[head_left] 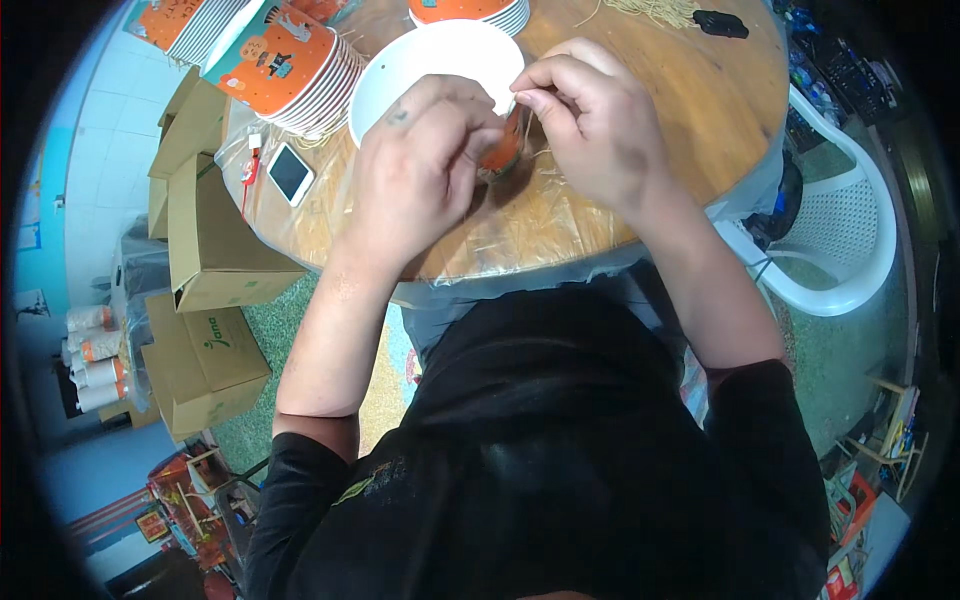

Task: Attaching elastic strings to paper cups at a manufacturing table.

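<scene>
My left hand (420, 165) and my right hand (595, 120) meet over the round wooden table (690, 110), which is covered in clear plastic. Between them they hold a small orange object (503, 153), mostly hidden by the fingers. My right thumb and forefinger pinch something thin at its top, perhaps a string, too small to tell. A white bowl (420, 60) lies just behind my hands, its rim touching them.
Stacks of orange paper cups (290, 65) lie at the table's far left, another stack (470, 10) at the back. A white phone (290, 172) sits left of my hands. A bundle of straw-coloured strands (655, 10) and a black item (720, 23) lie far right. Cardboard boxes (205, 240) stand left, a white plastic chair (850, 230) right.
</scene>
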